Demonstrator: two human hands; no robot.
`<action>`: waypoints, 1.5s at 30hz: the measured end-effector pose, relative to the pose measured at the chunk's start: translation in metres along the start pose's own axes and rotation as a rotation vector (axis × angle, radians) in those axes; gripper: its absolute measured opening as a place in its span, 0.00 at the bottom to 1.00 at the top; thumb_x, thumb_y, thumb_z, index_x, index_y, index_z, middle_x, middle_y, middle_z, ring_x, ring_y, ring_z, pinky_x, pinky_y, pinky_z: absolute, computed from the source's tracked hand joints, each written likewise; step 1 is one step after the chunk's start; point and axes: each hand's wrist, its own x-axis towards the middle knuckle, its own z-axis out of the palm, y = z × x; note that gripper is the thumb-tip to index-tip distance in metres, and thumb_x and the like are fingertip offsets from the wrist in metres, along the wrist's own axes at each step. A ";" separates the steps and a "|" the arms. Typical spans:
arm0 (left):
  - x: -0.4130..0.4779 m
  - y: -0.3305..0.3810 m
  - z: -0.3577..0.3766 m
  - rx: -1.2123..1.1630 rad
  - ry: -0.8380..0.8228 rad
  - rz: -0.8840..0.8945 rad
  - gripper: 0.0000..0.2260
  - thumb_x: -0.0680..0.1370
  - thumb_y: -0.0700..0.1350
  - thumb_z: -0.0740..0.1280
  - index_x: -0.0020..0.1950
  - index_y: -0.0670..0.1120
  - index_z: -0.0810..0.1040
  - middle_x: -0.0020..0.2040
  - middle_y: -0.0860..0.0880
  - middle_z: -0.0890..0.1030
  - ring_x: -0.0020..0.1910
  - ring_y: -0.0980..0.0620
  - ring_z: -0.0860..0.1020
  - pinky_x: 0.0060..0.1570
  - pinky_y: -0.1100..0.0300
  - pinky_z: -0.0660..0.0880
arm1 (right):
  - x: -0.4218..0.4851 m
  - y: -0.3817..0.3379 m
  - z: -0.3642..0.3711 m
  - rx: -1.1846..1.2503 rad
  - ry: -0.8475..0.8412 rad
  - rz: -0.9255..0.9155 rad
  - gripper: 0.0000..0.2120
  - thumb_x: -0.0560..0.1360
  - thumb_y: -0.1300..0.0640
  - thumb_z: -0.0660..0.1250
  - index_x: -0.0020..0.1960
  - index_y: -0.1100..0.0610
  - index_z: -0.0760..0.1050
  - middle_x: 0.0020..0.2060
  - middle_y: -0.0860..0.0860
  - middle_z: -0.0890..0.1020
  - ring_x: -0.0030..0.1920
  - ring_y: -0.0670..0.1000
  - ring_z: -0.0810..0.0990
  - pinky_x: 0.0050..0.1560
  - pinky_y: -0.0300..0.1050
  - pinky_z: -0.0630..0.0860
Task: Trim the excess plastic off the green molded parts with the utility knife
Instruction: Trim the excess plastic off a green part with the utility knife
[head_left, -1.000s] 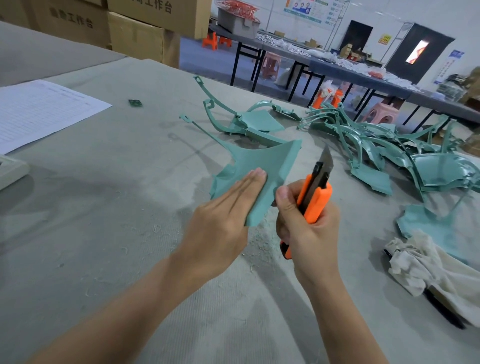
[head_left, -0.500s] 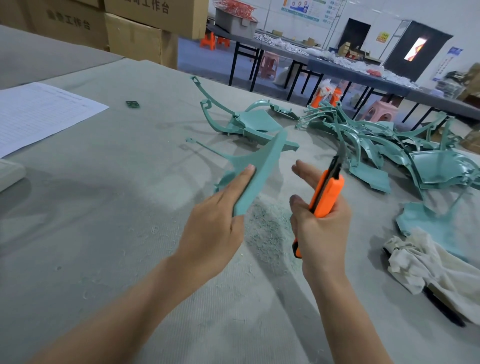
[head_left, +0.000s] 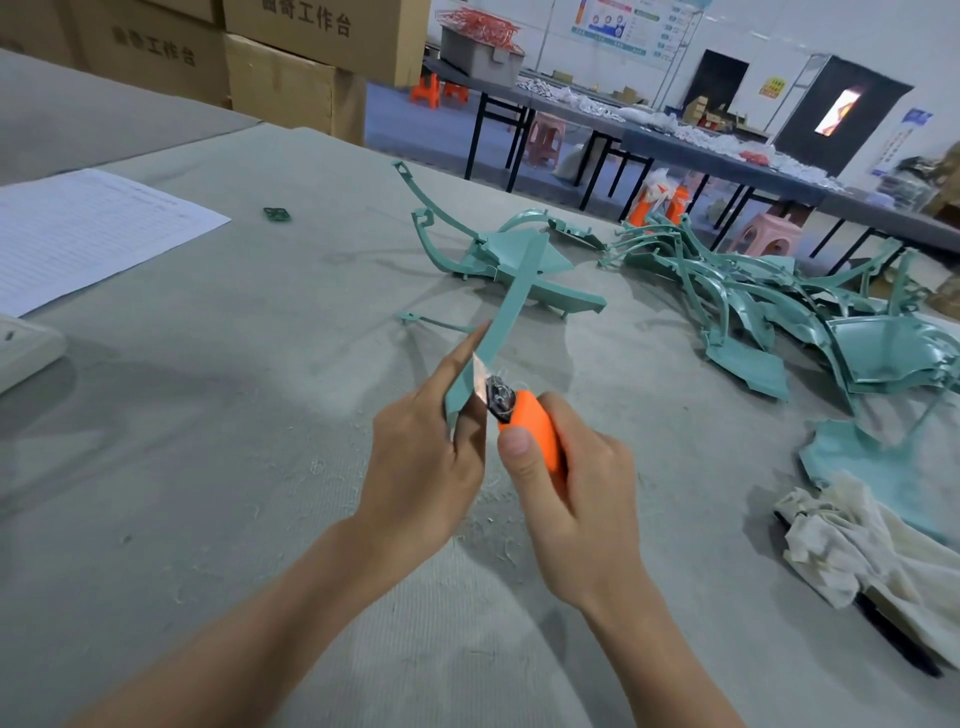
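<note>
At far left a pale device (head_left: 21, 353) is cut off by the frame edge, and a printed paper sheet (head_left: 88, 234) is laid flat on the grey table (head_left: 208, 415) just behind it. Cardboard boxes (head_left: 280, 78) are stacked behind the table. A small green scrap (head_left: 277, 214) is seen alone, near the sheet's right corner. At centre the held green part (head_left: 511, 306) is raised off the table, edge-on to the camera, its long side slanted up and to the right. Its lower end is gripped by the left hand (head_left: 421, 457), fingers curled round it and the index finger laid straight along it. Fine shavings (head_left: 498, 525) are scattered on the table under the hands. The utility knife (head_left: 530, 431) is held by the right hand (head_left: 576, 499), fingers wrapped tight round the orange handle, thumb laid up along its side. The blade (head_left: 479, 371) is set against the part's edge, just beside the left index finger. One loose green part (head_left: 519, 265) is lying behind the held one. A pile of green parts (head_left: 753, 306) is heaped at the right. A crumpled white rag (head_left: 857, 540) is lying near the right edge, over a dark tool (head_left: 898, 644) that cannot be identified.
</note>
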 end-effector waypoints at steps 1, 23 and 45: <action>0.000 0.000 0.001 -0.005 -0.004 0.000 0.20 0.73 0.39 0.62 0.64 0.46 0.77 0.27 0.64 0.68 0.32 0.74 0.71 0.35 0.84 0.62 | 0.000 0.000 0.000 0.000 0.007 0.003 0.32 0.77 0.28 0.48 0.36 0.57 0.65 0.25 0.46 0.63 0.25 0.48 0.64 0.27 0.46 0.61; 0.001 0.003 0.001 -0.054 0.074 -0.002 0.07 0.72 0.36 0.65 0.47 0.35 0.78 0.25 0.64 0.67 0.31 0.75 0.71 0.32 0.83 0.61 | 0.008 -0.004 0.010 0.047 0.061 -0.040 0.30 0.77 0.29 0.51 0.36 0.56 0.65 0.25 0.45 0.62 0.25 0.48 0.63 0.26 0.47 0.60; -0.007 0.007 0.001 -0.178 0.077 0.027 0.14 0.79 0.48 0.58 0.57 0.43 0.79 0.25 0.55 0.71 0.27 0.66 0.72 0.29 0.81 0.62 | 0.016 0.006 0.002 0.159 0.095 -0.043 0.25 0.78 0.31 0.53 0.35 0.51 0.63 0.25 0.45 0.63 0.24 0.43 0.62 0.28 0.33 0.57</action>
